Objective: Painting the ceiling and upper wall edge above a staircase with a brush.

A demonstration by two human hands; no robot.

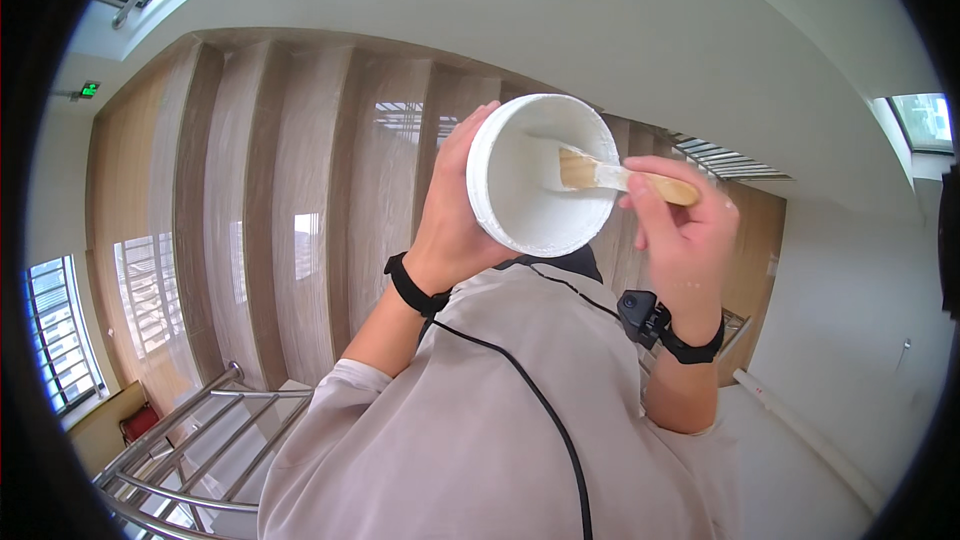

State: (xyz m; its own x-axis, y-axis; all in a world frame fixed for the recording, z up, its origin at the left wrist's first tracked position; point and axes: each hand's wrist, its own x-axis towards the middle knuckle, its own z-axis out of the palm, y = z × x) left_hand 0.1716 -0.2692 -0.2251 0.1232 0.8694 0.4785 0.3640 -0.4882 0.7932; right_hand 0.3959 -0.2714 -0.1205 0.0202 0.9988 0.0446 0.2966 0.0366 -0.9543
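My left hand (449, 202) is wrapped round the side of a white bucket (482, 202), whose mouth is tilted up toward me. White paint or a similar coating (540, 215) covers the inside of the bucket. Between the fingers and thumb of my right hand (685, 220) is a paintbrush (612, 176) with a pale wooden handle, its ferrule smeared white. The brush head reaches over the rim into the bucket, and its bristle tips meet the white coating. The fingers of my left hand behind the bucket are partly hidden.
Glossy brown stone stairs (300, 190) lie below and to the left. A metal handrail (200, 430) runs at the lower left, and a white wall (700, 50) rises beyond the steps. A black cable (540, 400) hangs down my shirt; a pale pipe (800, 430) is at the right.
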